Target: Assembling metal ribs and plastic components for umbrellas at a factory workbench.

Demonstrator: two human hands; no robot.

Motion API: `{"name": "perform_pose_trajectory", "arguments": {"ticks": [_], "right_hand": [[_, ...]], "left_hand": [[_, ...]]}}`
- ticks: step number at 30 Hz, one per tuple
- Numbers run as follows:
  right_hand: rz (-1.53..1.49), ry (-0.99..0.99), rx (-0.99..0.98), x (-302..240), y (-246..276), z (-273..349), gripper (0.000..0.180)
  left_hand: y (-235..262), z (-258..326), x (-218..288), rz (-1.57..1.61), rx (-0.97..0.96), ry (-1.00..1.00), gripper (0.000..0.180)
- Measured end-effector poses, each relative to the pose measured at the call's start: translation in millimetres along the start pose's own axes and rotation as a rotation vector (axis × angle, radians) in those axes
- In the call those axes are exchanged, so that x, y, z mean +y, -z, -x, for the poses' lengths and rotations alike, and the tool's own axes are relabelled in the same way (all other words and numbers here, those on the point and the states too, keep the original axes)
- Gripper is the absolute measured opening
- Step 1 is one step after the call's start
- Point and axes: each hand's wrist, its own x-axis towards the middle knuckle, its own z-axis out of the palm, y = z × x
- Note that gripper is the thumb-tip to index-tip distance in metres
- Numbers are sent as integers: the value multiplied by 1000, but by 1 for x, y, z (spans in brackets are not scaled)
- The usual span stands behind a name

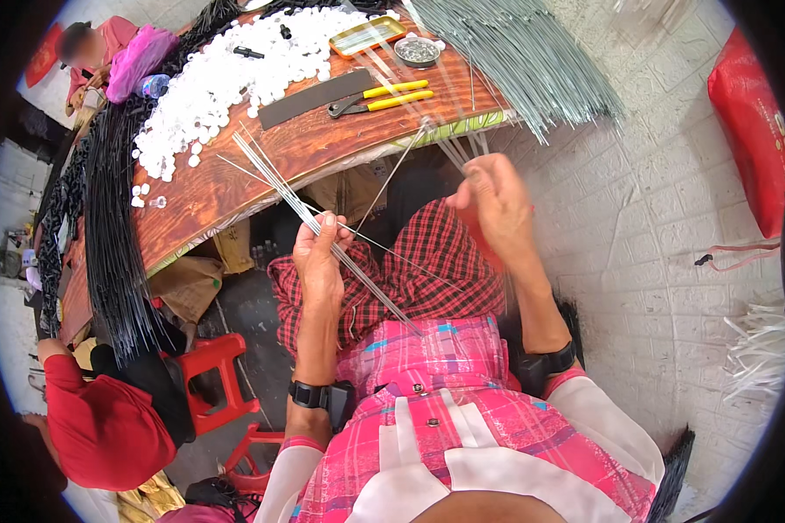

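Note:
My left hand is closed around a bundle of thin grey metal rods, which slants from over the table edge down toward my lap. A few loose rods splay out of the bundle and cross it. To the right, my right hand is raised and smeared by motion, its fingers closed on pale thin rods that blur upward across the table's front edge. Near these rods, a small metal piece shows at the table edge, with a thin rod running down from it toward my left hand.
On the wooden table lie white plastic caps, a dark flat strip, yellow-handled pliers, a tray and a round dish. Grey rods and black rods overhang it. A red stool and people are at left.

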Motion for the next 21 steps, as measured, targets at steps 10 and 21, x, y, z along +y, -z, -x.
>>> {"name": "perform_pose_trajectory", "arguments": {"ticks": [10, 21], "right_hand": [[223, 78, 80, -16, 7, 12, 15], [191, 28, -296, 10, -44, 49, 11]], "left_hand": [[-5, 5, 7, 7, -42, 16, 20], [-32, 21, 17, 8, -126, 52, 24]]}}
